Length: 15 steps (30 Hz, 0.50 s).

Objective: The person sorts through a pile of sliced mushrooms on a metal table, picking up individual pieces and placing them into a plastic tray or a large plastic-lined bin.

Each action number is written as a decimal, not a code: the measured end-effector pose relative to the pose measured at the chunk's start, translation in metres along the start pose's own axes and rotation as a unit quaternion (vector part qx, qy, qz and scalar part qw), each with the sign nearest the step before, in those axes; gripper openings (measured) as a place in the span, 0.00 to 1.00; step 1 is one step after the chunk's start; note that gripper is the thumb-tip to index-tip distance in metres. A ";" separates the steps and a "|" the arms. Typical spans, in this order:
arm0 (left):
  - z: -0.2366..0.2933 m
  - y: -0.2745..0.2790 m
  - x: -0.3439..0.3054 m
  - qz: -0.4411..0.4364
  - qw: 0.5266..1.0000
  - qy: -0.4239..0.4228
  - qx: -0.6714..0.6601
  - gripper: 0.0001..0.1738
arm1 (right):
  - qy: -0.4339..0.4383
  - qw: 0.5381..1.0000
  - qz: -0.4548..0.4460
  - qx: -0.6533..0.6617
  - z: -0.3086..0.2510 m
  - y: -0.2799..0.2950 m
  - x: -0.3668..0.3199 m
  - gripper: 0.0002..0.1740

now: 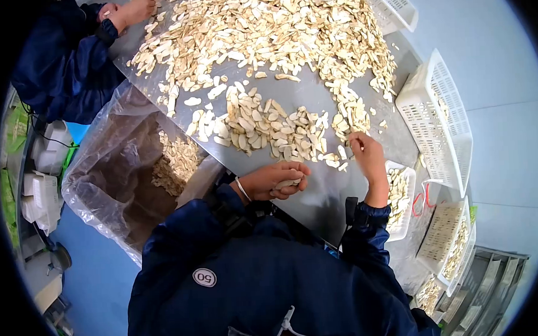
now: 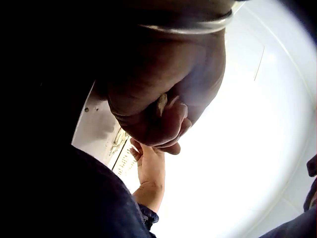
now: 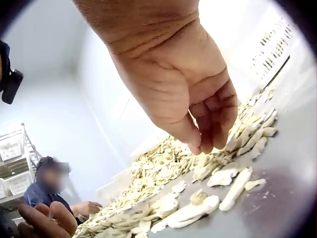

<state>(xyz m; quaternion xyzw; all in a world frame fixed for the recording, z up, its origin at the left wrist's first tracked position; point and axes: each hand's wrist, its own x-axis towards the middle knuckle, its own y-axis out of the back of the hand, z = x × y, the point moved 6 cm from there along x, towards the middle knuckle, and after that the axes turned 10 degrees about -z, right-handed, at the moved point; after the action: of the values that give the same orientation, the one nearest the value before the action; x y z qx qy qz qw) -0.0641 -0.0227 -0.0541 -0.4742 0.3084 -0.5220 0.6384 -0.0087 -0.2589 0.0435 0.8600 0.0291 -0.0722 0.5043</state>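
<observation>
My left hand (image 1: 275, 181) is curled round a few pale dried slices (image 1: 289, 183) near the metal table's front edge. In the left wrist view the left hand (image 2: 153, 94) is dark, its fingers folded over a slice. My right hand (image 1: 369, 157) reaches down at the right end of a small pile of slices (image 1: 279, 128). The right wrist view shows the right hand (image 3: 183, 84) with fingers bent downward and fingertips close together just over slices (image 3: 223, 176); whether a slice is between them cannot be seen.
A large heap of slices (image 1: 263, 24) covers the table's far part. A plastic-lined bin (image 1: 110, 169) stands below the left edge. A white tray (image 1: 410, 207) of slices and white baskets (image 1: 422, 107) line the right. Another person's hand (image 1: 133, 12) is at the upper left.
</observation>
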 end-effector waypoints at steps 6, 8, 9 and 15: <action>0.002 -0.003 -0.001 0.000 1.000 -0.002 -0.004 0.13 | -0.009 0.999 -0.031 -0.008 0.008 -0.020 -0.013 0.06; 0.002 -0.003 0.000 0.000 1.000 -0.003 -0.004 0.13 | -0.013 0.999 -0.045 -0.016 0.014 -0.025 -0.012 0.05; 0.002 -0.003 0.000 0.002 1.000 -0.004 -0.005 0.13 | -0.015 0.998 -0.053 -0.021 0.016 -0.026 -0.012 0.05; 0.000 -0.001 0.000 0.004 1.000 -0.009 -0.013 0.14 | -0.051 0.980 -0.071 0.179 0.014 -0.029 -0.019 0.05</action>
<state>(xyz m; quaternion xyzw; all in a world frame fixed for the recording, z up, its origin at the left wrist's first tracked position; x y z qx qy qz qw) -0.0642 -0.0224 -0.0535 -0.4859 0.3115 -0.5111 0.6369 -0.0325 -0.2563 0.0148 0.9273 0.0508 -0.1559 0.3364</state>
